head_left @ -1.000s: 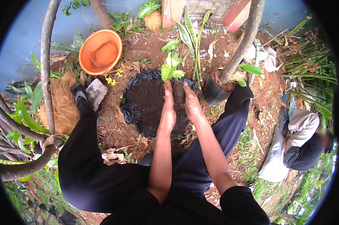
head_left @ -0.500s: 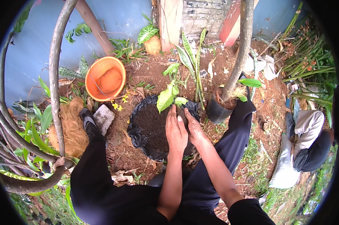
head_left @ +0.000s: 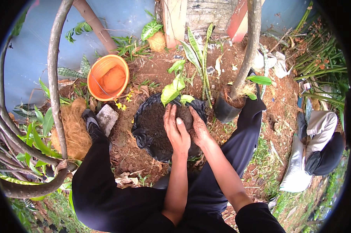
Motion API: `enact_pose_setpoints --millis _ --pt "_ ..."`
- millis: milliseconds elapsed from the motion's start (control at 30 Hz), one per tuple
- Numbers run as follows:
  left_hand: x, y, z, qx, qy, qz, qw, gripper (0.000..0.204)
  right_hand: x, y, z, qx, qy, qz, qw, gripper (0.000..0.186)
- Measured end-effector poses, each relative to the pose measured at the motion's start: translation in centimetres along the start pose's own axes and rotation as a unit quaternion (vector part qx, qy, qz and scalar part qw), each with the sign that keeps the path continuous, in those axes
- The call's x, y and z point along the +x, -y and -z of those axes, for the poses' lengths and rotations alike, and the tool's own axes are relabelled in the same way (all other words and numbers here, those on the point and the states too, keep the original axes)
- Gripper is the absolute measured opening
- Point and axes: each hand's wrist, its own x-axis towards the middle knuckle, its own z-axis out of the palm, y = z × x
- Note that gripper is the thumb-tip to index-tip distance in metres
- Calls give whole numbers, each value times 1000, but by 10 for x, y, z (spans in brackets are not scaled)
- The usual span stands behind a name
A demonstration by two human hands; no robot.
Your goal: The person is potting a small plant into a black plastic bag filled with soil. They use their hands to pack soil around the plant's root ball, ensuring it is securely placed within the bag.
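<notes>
Both hands cup a rounded lump of brown soil (head_left: 186, 115) at the foot of a leafy green plant (head_left: 171, 92). My left hand (head_left: 177, 130) presses its left side with the fingers stretched together. Against the other side lies my right hand (head_left: 201, 130), fingers pointing up and dirty with soil. Underneath is a black plastic grow bag (head_left: 141, 134) filled with dark loose soil (head_left: 154, 120). Whether the lump rests on that soil or is held just above it, I cannot tell.
An orange bucket (head_left: 93, 83) tilts at the upper left. Nearby lie coconut fibre (head_left: 72, 128) and a stone block (head_left: 107, 119). A potted plant in a black pot (head_left: 225, 110) stands by my right leg, with a snake plant (head_left: 202, 62) behind. Another person (head_left: 319, 143) crouches far right.
My hands have moved slightly apart and now show the soil lump between them. My left hand has shifted a little to the left.
</notes>
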Motion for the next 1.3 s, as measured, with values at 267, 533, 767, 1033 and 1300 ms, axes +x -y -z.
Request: enact_pose_setpoints --millis 267,533,767,1033,1300 --pt "-20 12 -20 -39 -11 21 999 37 4 -7 17 -37 -17 4 999 43" --pt "-7 6 -2 -80 -7 31 996 51 12 -1 16 33 19 -18 999 47" --pt "-16 15 -6 -47 20 -1 999 45 14 -7 18 64 7 10 998 42" --pt "-22 10 -11 -42 30 -12 999 47 19 -7 29 88 20 25 996 39" --pt "-11 9 -5 -32 31 -11 999 49 23 -11 25 46 13 64 997 37"
